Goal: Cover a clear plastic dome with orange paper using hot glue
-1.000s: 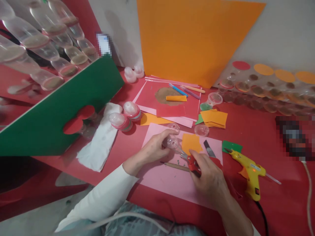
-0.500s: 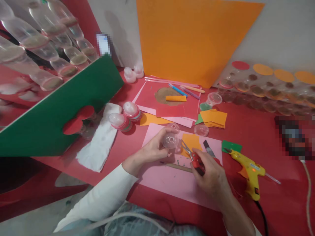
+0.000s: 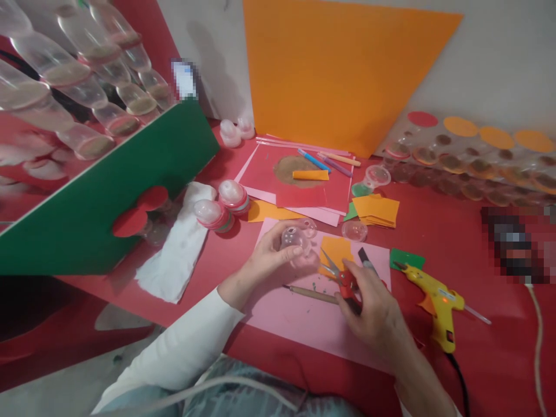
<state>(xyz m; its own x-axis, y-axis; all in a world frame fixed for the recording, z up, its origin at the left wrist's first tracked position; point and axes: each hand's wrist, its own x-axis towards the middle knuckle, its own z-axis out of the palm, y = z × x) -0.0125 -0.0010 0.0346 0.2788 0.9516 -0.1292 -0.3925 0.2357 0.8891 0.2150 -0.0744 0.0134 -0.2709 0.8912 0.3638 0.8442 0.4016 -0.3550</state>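
Between the fingers and thumb of my left hand [image 3: 270, 258] is a clear plastic bottle piece [image 3: 306, 256], tilted with its small hole toward the upper left. My right hand [image 3: 377, 304] grips red-handled scissors [image 3: 346, 282], their blades parted and pointing at the clear piece, seemingly just short of it. Below lies a pink sheet [image 3: 282, 315] with small dark scraps and a wooden-handled tool [image 3: 313, 294]. An orange paper piece [image 3: 333, 248] and a dark-ended cutter or marker [image 3: 367, 260] rest near the blades.
A yellow glue gun [image 3: 441, 298] with its cord lies at right, near green paper [image 3: 407, 259]. Orange cards [image 3: 377, 209] and a clear dome [image 3: 354, 231] sit beyond. Left are white tissue [image 3: 169, 269], two clear-topped containers [image 3: 211, 214] and a green board [image 3: 108, 179].
My left hand has turned the clear bottle piece, so its hole now faces up and left. The scissors' blades are spread wider and the right hand has barely shifted.
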